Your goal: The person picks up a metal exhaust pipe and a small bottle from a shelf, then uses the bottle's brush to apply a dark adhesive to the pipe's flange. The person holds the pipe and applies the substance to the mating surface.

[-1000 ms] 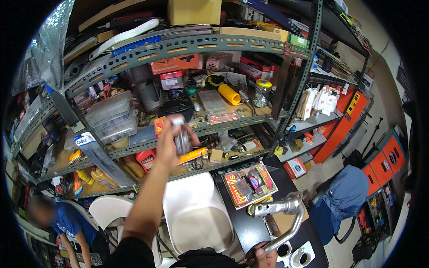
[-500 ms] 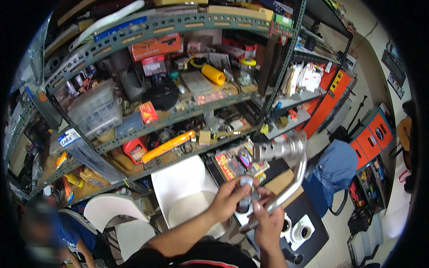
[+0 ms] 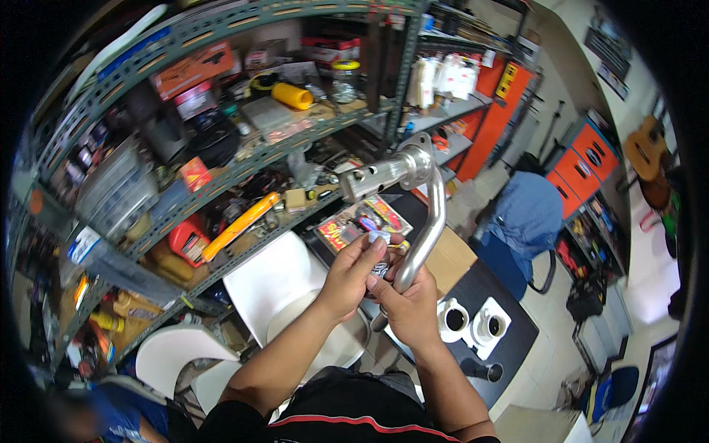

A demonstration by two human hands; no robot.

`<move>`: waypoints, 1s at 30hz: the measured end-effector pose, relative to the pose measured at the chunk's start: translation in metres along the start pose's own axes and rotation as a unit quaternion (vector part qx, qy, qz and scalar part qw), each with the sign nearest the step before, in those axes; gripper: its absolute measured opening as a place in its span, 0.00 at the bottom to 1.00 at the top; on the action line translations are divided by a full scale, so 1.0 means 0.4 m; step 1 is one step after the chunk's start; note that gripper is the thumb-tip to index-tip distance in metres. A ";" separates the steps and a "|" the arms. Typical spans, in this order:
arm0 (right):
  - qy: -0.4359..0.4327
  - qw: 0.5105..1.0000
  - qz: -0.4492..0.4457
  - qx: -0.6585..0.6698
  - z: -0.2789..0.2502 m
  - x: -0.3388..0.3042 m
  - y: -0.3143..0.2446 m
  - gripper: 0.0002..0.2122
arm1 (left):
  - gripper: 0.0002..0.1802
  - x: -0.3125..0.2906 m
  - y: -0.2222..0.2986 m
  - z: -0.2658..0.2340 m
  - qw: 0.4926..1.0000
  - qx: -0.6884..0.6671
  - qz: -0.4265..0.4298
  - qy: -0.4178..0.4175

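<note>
Bottle point(image 3: 380, 269) in the curled left hand point(image 3: 346, 277), just off centre toward five o'clock.
The bent pipe point(image 3: 430, 229), gripped in the closed right hand point(image 3: 412, 304), looks top-heavy: a twist could jar the bottle loose. Cap point(image 3: 379, 237) and bottle axis point toward twelve, the pipe's straight length toward one.

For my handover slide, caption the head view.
Left hand holds a small container beside the bent metal pipe in the right hand.
</note>
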State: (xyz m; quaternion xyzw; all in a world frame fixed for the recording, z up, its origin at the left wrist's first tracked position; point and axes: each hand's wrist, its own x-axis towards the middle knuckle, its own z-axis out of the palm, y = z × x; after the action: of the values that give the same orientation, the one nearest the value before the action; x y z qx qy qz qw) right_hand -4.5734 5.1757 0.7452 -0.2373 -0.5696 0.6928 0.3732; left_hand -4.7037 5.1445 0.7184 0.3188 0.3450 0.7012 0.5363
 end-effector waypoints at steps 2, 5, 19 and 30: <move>0.019 1.000 0.019 0.016 -0.026 -0.034 -0.012 0.25 | 0.21 -0.011 -0.013 0.028 0.999 0.025 0.003 -0.022; 0.083 0.989 -0.052 -0.115 -0.055 -0.108 -0.019 0.26 | 0.26 -0.043 -0.035 0.068 0.993 0.074 0.024 -0.089; 0.275 0.928 -0.106 -0.227 -0.178 -0.680 -0.046 0.14 | 0.37 -0.292 -0.304 0.383 0.922 -0.061 -0.242 -0.296; 0.677 0.622 -0.008 -0.392 -0.307 -1.242 -0.064 0.22 | 0.35 -0.881 -0.627 0.603 0.829 0.232 -0.001 -0.508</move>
State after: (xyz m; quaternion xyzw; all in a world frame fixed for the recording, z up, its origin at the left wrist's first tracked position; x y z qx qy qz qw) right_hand -4.1719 4.8615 0.6926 -0.7586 -0.3753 0.0437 0.5308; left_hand -4.2950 4.8827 0.6191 0.7447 0.1766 0.3388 0.5471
